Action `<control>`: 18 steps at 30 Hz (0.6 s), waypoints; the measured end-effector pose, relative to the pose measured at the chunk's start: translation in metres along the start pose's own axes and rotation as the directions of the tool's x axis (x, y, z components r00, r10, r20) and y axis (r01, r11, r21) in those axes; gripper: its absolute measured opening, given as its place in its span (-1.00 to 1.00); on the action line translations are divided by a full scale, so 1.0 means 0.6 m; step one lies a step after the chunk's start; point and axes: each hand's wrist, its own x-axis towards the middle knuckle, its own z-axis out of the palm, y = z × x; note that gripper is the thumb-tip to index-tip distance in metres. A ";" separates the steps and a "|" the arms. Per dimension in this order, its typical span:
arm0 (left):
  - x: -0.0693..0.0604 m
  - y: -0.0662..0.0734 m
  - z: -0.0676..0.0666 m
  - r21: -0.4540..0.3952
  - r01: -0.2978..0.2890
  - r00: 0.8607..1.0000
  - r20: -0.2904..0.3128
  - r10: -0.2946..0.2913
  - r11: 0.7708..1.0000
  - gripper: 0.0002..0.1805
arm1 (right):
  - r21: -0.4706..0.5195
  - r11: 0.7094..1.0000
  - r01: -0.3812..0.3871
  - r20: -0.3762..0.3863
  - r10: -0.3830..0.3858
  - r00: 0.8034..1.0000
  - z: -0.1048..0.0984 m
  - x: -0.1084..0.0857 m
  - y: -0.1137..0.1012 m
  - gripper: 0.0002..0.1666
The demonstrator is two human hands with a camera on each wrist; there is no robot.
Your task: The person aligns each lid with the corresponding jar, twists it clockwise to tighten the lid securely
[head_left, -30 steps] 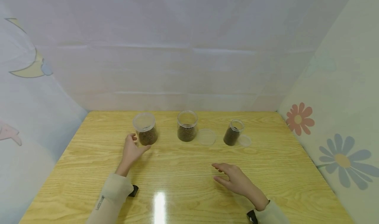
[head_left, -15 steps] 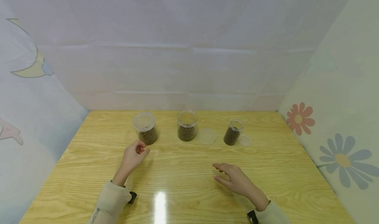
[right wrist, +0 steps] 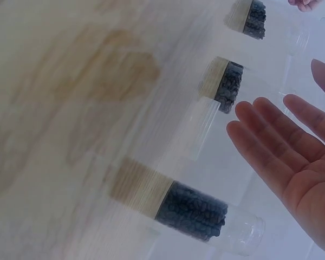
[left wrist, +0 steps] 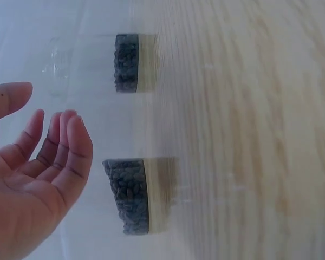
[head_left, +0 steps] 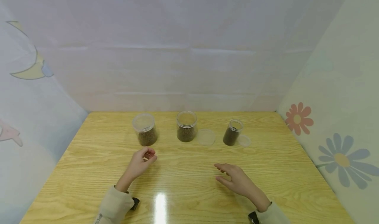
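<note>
Three clear jars of dark, seed-like grains stand along the back of the table. The left jar appears to have a lid on its mouth. The middle jar is uncovered, with a clear round lid flat at its right. Narrower and also uncovered, the right jar has a small lid beside it. My left hand, fingers loosely bent, hovers in front of the left jar, touching nothing. My right hand is held over the table in front of the right jar, fingers extended and thumb apart, holding nothing.
The wood-grain table runs back to a pale cloth backdrop. Printed cloth panels stand on both sides, with flowers on the right one. A bright reflection lies near the table's front.
My left hand has drawn back from beside the left jar toward the front and slightly right, its fingers bending more. The right hand and the jars stay practically still.
</note>
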 end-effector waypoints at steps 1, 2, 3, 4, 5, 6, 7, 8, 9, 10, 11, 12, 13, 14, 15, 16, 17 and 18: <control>0.001 0.006 0.001 -0.016 0.001 1.000 0.010 -0.001 1.000 -0.86 | 0.002 1.000 0.001 0.000 -0.001 1.000 0.000 0.000 0.001 -0.56; 0.002 0.013 0.002 -0.034 0.000 1.000 0.019 0.001 0.999 -0.86 | 0.003 1.000 0.001 -0.001 -0.001 1.000 0.000 0.000 0.001 -0.56; 0.003 0.020 0.003 -0.048 -0.004 1.000 0.026 0.006 0.999 -0.86 | 0.005 1.000 0.002 -0.001 -0.002 1.000 0.000 -0.001 0.001 -0.55; 0.005 0.025 0.003 -0.061 -0.009 0.999 0.034 0.011 0.998 -0.86 | 0.006 1.000 0.002 -0.002 -0.002 1.000 0.000 -0.001 0.002 -0.55; 0.007 0.029 0.003 -0.070 -0.018 0.999 0.044 0.021 0.997 -0.86 | 0.007 1.000 0.002 -0.001 -0.002 1.000 0.001 -0.001 0.002 -0.55; 0.010 0.031 0.004 -0.072 -0.028 0.998 0.051 0.032 0.997 -0.86 | 0.007 1.000 0.003 -0.002 -0.003 1.000 0.002 -0.001 0.003 -0.55; 0.013 0.031 0.006 -0.075 -0.035 0.998 0.058 0.039 0.997 -0.87 | 0.008 1.000 0.005 -0.005 -0.005 1.000 0.002 -0.001 0.003 -0.55; 0.018 0.026 0.009 -0.073 -0.037 0.997 0.061 0.041 0.997 -0.86 | 0.009 1.000 0.006 -0.006 -0.006 1.000 0.003 -0.001 0.003 -0.55; 0.023 0.020 0.013 -0.067 -0.039 0.997 0.065 0.043 0.997 -0.85 | 0.008 1.000 0.007 -0.008 -0.007 1.000 0.003 -0.001 0.004 -0.55; 0.029 0.013 0.016 -0.059 -0.042 0.996 0.070 0.046 0.997 -0.84 | 0.008 1.000 0.007 -0.008 -0.007 1.000 0.004 -0.001 0.005 -0.55; 0.035 0.006 0.020 -0.049 -0.043 0.996 0.074 0.046 0.998 -0.82 | 0.007 1.000 0.006 -0.006 -0.006 1.000 0.004 -0.002 0.005 -0.54; 0.042 -0.002 0.024 -0.040 -0.041 0.996 0.072 0.044 0.998 -0.80 | 0.007 1.000 0.005 -0.006 -0.005 1.000 0.004 -0.002 0.006 -0.54; 0.050 -0.008 0.027 -0.029 -0.034 0.997 0.069 0.036 0.999 -0.78 | 0.006 1.000 0.003 -0.004 -0.003 1.000 0.004 -0.002 0.005 -0.54; 0.057 -0.015 0.031 -0.018 -0.029 0.998 0.062 0.030 0.999 -0.75 | 0.004 1.000 0.001 -0.001 -0.001 1.000 0.003 -0.003 0.005 -0.54; 0.064 -0.017 0.033 -0.013 -0.032 0.998 0.059 0.033 0.999 -0.74 | 0.002 1.000 0.000 0.000 0.000 1.000 0.002 -0.003 0.004 -0.54; 0.070 -0.019 0.035 -0.011 -0.035 0.998 0.053 0.036 0.999 -0.73 | 0.001 1.000 -0.002 0.002 0.002 1.000 0.001 -0.003 0.003 -0.53; 0.074 -0.012 0.035 -0.014 -0.027 0.998 0.052 0.028 1.000 -0.73 | -0.001 1.000 -0.002 0.003 0.002 1.000 0.000 -0.003 0.002 -0.53; 0.077 -0.002 0.035 -0.018 -0.022 0.998 0.051 0.023 1.000 -0.73 | -0.003 1.000 -0.001 0.003 0.001 1.000 -0.001 -0.002 0.001 -0.54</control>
